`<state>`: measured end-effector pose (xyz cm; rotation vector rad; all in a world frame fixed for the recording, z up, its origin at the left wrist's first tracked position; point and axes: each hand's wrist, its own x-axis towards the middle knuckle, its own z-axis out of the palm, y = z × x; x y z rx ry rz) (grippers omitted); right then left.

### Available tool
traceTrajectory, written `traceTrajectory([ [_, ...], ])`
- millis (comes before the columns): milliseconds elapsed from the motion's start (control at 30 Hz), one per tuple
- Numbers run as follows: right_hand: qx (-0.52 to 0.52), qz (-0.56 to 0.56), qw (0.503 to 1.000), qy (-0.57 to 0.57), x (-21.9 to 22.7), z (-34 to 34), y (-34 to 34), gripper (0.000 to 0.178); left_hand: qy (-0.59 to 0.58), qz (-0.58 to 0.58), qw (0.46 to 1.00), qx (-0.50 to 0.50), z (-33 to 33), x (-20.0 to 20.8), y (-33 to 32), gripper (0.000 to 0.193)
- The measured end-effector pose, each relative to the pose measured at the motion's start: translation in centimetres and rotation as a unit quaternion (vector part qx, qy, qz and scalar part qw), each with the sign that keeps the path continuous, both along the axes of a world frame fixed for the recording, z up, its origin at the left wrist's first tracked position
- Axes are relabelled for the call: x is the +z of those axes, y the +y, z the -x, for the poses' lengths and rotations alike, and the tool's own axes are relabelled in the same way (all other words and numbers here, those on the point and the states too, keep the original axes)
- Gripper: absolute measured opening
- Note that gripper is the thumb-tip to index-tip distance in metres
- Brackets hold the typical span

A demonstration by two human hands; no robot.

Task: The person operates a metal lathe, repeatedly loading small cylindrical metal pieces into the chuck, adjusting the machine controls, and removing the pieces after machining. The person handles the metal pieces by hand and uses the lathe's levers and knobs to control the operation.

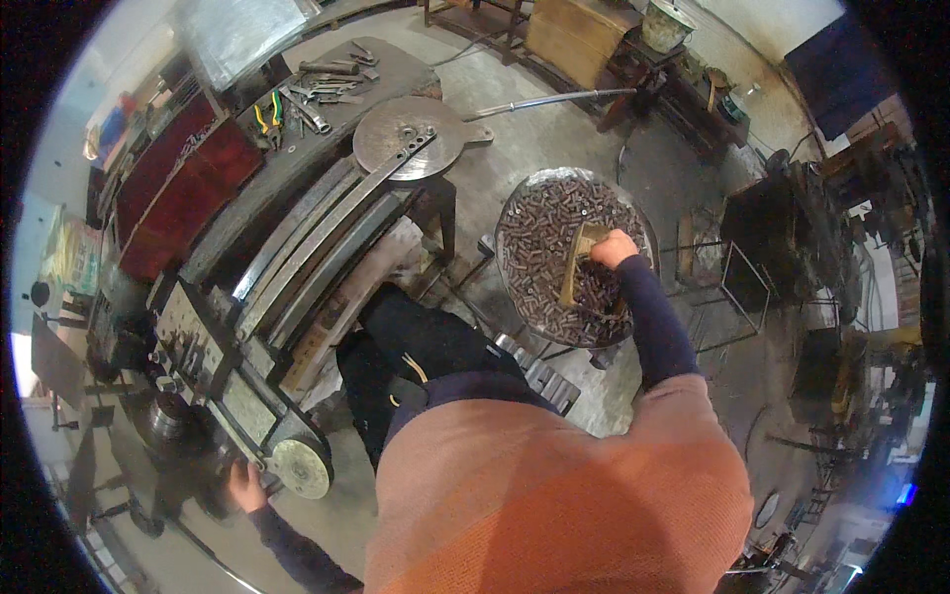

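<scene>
My right hand point(616, 247) is closed at the upper right end of a yellowish open container point(572, 267). Its fingertips are hidden, so whether they hold the rim or a piece inside does not show. The container lies on a heap of short brown metal cylinders point(544, 223) filling a round tray point(648, 223). Down at the left, my left hand point(246, 486) is at the end of a metal lever point(236, 436), beside the round pale end point(300, 468) of a lathe-like machine point(267, 406). Its fingers are too small and dark to make out their grip.
Long metal rails point(307, 247) run from the machine to a round steel plate point(406, 137). Beyond lies a bench with loose hand tools point(332, 84) and yellow-green pliers point(268, 121). A bucket point(666, 26) stands at the far right, and a metal frame stand point(742, 287) right of the tray.
</scene>
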<state>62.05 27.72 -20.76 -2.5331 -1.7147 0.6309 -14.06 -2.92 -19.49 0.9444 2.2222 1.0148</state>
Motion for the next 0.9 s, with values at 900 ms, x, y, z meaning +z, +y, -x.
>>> traceTrajectory([
  [900,0.637,-0.114,0.500,0.575,16.0,39.4,-5.2,0.058,-0.268,-0.230,0.926,-0.133,-21.6,16.2,11.2,0.019],
])
